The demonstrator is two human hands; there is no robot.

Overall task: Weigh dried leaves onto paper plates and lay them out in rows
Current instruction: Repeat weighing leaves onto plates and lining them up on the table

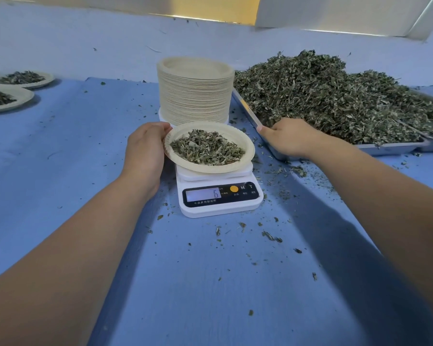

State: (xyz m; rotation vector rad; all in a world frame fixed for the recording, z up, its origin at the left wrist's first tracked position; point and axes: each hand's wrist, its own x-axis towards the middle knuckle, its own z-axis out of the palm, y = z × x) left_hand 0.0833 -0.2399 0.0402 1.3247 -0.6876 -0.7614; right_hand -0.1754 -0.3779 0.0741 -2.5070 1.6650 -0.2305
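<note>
Left hand [145, 146]: thumb curled over the left rim of a paper plate [210, 169], fingers hidden beneath. The plate sits on or just above the scale, tipped slightly. Nearest item: blue cloth [210, 283], strewn with leaf crumbs [270, 236]. Next: white digital scale [219, 203], display [203, 194] showing 6. On the held plate: one portion of dried leaves [206, 147], apparently weighed and ready to go out to the rows. Right hand [289, 137]: lying at the near corner of the metal tray [390, 148], thumb on its edge, fingers buried out of sight, so whether it holds any leaves cannot be told. Behind the scale: tall stack of unused plates [195, 96]. Right, further back: large heap of leaves [323, 96] on the tray. Far left: two filled plates [48, 79] laid out, partly cut off by the frame edge. Judgement: a few portions done, most of the job left.
</note>
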